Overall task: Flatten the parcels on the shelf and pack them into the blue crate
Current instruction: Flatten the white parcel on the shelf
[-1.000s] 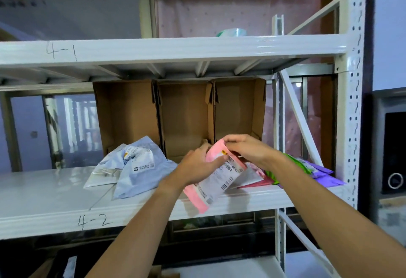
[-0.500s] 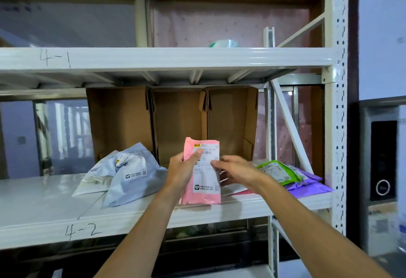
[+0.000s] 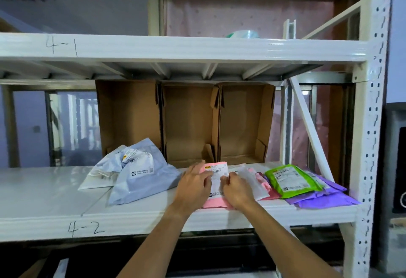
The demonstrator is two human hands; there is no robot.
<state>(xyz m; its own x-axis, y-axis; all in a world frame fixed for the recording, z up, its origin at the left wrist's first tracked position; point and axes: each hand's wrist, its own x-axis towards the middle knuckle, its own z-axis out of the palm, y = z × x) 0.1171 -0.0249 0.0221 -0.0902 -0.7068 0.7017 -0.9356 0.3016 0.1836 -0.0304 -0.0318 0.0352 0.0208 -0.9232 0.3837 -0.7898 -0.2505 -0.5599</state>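
Pink parcel (image 3: 216, 184) lies flat, label up, at the near edge of shelf (image 3: 131, 211) marked 4-2. Left hand (image 3: 193, 186) is spread on its left half, fingers straight, pressing. Right hand (image 3: 238, 191) presses its right half with bent fingertips, gripping nothing. Grey parcels (image 3: 136, 176) lie left, green parcel (image 3: 292, 181) right.
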